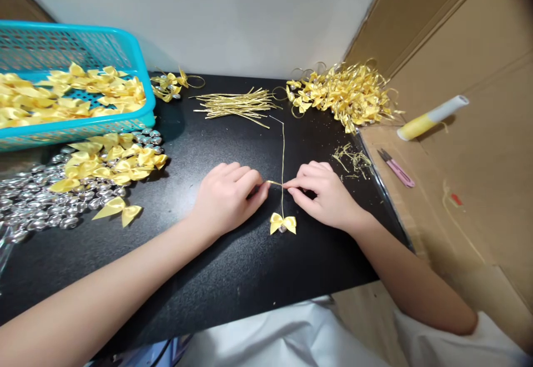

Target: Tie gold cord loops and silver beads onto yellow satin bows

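A black table (241, 278) is stretching beneath the hands. Between them a short gold strip (273, 182) is crossing a thin thread (283, 156); the left hand (231, 197) is pinching one end, the right hand (322, 195) apparently the other, at the crossing. The thread is running to a yellow bow (288, 222), lying on the body side of the fingers. The step in hand seems to be bringing strip against thread; the next move is probably calling for steady pinches. Beyond the hands a loose bundle (235, 103) is lying, a basket (79, 124) is sitting past the left, and snips (397, 170) are resting outside the right.
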`<state>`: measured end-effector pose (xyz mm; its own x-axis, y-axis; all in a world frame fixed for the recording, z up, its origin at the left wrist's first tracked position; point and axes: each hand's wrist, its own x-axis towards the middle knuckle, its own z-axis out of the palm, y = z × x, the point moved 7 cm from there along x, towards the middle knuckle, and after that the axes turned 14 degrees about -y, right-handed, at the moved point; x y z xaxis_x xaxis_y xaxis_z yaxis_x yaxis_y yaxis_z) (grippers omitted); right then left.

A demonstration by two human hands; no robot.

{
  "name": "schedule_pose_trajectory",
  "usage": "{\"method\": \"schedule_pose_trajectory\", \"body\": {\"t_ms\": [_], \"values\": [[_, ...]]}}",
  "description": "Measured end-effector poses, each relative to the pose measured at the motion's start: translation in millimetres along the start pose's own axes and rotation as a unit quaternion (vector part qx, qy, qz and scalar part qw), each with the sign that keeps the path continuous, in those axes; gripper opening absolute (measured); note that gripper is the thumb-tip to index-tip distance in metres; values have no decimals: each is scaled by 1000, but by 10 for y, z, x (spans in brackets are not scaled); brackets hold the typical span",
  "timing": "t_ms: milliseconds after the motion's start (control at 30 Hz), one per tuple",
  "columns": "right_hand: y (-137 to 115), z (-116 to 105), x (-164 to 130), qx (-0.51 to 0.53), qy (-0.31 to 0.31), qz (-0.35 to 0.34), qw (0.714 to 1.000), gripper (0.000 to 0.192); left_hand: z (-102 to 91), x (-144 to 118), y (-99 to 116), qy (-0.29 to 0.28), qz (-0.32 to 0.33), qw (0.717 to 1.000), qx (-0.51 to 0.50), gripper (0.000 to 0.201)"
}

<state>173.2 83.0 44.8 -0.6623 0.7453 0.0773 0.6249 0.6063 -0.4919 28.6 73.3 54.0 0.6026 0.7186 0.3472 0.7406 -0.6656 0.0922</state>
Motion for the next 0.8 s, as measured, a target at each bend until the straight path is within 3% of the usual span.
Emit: {"method": "schedule_pose_trajectory", "body": {"t_ms": [100,167,267,367,500,667,800], "values": [[36,17,-3,129,7,28,991,16,62,9,-58,-46,-58,993,-97,29],[78,66,-10,239,11,67,969,12,124,7,-90,-82,-99,974,-185,29],[109,182,-25,391,12,118,913,8,210,-11,-105,-105,-157,928,-322,34],[89,291,-27,518,6,143,843,14,264,-41,-96,-89,-198,883,-417,39],[51,377,-30,603,3,167,780,27,279,-81,-86,-60,-216,865,-448,43],[65,395,-48,604,47,185,774,32,308,-129,-101,-41,-230,848,-475,41],[63,411,-57,587,68,193,783,34,373,-142,-101,-30,-239,808,-538,36]]}}
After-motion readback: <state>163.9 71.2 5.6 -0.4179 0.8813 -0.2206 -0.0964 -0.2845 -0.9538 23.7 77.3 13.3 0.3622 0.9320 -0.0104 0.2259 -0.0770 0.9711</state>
